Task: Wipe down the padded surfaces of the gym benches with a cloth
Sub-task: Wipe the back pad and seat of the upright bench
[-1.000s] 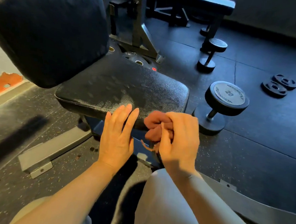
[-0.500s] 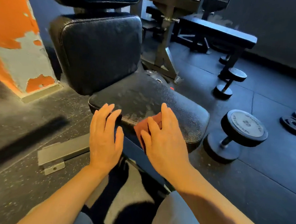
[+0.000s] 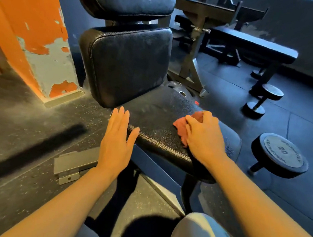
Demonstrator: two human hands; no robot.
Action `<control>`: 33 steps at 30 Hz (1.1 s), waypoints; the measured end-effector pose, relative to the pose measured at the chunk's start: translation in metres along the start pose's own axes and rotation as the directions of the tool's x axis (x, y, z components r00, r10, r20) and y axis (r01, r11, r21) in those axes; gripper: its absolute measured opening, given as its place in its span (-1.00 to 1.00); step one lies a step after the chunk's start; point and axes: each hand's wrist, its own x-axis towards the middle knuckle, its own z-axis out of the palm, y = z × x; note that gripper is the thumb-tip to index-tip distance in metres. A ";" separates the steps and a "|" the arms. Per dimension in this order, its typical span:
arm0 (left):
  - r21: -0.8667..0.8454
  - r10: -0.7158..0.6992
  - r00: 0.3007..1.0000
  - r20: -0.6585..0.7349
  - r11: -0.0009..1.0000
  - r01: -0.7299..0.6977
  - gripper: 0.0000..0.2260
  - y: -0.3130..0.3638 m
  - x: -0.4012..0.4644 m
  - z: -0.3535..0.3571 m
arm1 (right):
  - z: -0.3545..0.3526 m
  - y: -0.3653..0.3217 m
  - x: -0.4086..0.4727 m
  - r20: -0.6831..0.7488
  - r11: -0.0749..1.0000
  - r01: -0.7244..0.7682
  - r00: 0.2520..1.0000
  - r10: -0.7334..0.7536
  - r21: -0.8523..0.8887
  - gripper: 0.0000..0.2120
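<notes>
Cloth (image 3: pixel 183 126), bunched at the seat's front edge a second ago, is now being pressed onto the seat pad (image 3: pixel 157 118) by the right hand (image 3: pixel 204 136); wiping is being started. Left hand (image 3: pixel 117 138) is being held flat and empty beside it.

The seat pad (image 3: pixel 157 122) is black pebbled vinyl with a dull sheen and stitched edges; the back pad (image 3: pixel 127 65) looks the same, hazed with grey smears. The cloth (image 3: pixel 181 126) is soft, matt reddish fabric. The floor (image 3: pixel 32 129) is speckled matt rubber. The pillar (image 3: pixel 38 37) shows peeling orange paint over grey plaster.
</notes>
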 end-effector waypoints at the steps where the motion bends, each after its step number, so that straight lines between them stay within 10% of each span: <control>1: -0.003 -0.003 1.000 0.005 1.000 0.003 -0.39 0.001 0.000 0.000 | 0.005 -0.018 0.002 -0.013 0.995 0.064 0.998 -0.063 0.072 -0.81; 8: -0.054 0.009 0.999 0.034 0.998 -0.007 -0.39 -0.002 -0.002 -0.006 | 0.037 -0.062 0.045 0.265 0.928 0.316 0.894 -0.361 0.199 -0.61; 15: -0.056 -0.030 1.000 0.000 0.998 0.030 -0.43 0.003 -0.003 -0.001 | 0.053 -0.037 0.086 0.194 0.997 0.070 0.979 -0.064 -0.020 -0.76; 24: -0.031 -0.036 0.999 -0.012 0.999 0.036 -0.44 0.005 -0.004 0.001 | 0.044 -0.056 0.062 0.160 0.762 0.611 0.747 -0.645 0.215 -0.68; 33: -0.062 -0.073 0.996 -0.048 0.996 0.070 -0.44 0.007 -0.002 0.008 | 0.078 -0.018 0.124 0.223 0.982 0.187 0.956 -0.188 0.025 -0.70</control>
